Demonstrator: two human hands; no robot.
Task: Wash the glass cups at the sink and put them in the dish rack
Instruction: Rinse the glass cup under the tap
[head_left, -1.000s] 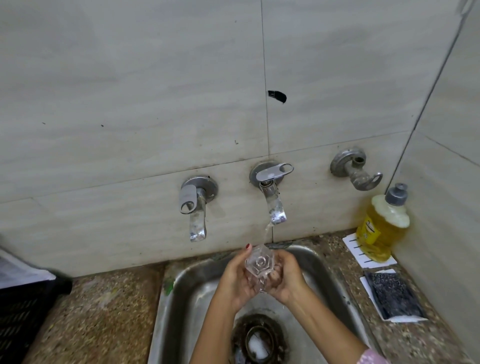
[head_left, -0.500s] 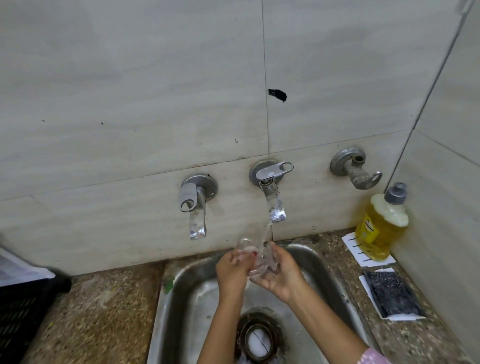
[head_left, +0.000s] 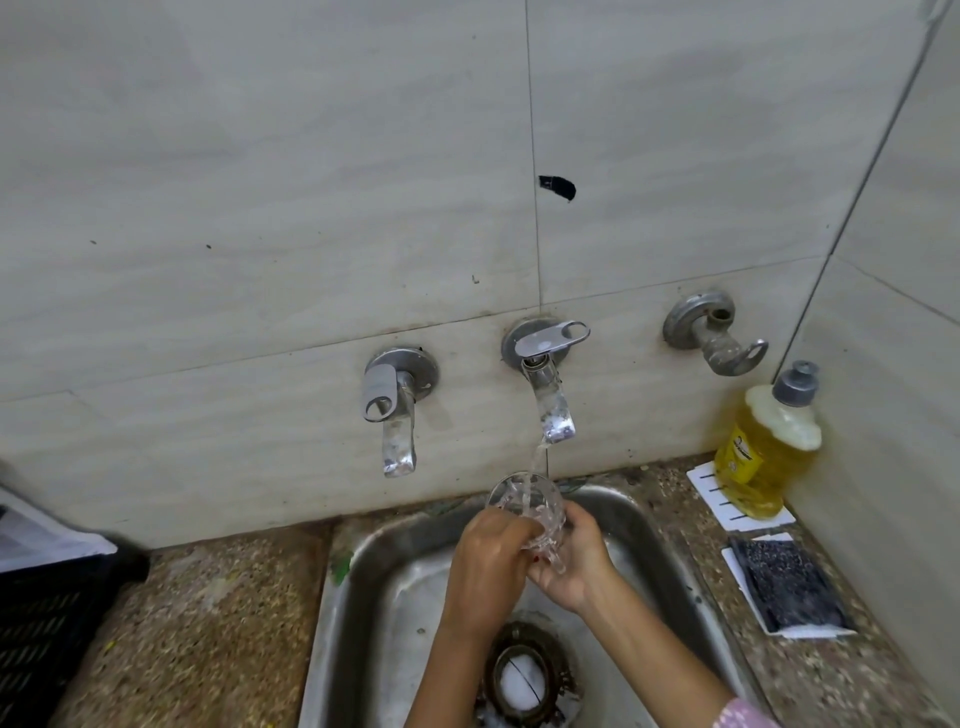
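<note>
Clear glass forms the faceted cup (head_left: 524, 506), which sits between both hands above the stainless-steel sink basin (head_left: 374, 597). The cup tilts, its open mouth turned up and away from the person toward the tiled wall. The left hand (head_left: 488, 566) wraps over the cup's near side, fingers curled round the glass. The right hand (head_left: 571, 566) cups it from below and from the right, its fingers also curled against the glass, and a red-painted nail shows where the two hands meet. Which fingers bear the weight cannot be told.

Just above the hands, a thin stream of water (head_left: 535, 462) falls from the chrome wall tap with a flat lever handle (head_left: 550, 400) and runs into the cup's mouth. A second chrome tap with a down-turned lever (head_left: 392, 415) is mounted to the left of the left hand, apart from it and dry. Up and to the right of the right hand, a dull metal wall fitting without a spout (head_left: 711, 332) juts out.

Below the wrists, the round dark-ringed drain (head_left: 524, 670) holds white foam. Well to the right of the right hand, a yellow dish-soap bottle with a grey cap (head_left: 763, 452) stands on a white card, and a dark scouring pad on white backing (head_left: 784, 587) lies nearer the person. Far to the left of the left hand, a black slatted plastic crate (head_left: 47, 623) rests on the speckled stone counter (head_left: 208, 623).
</note>
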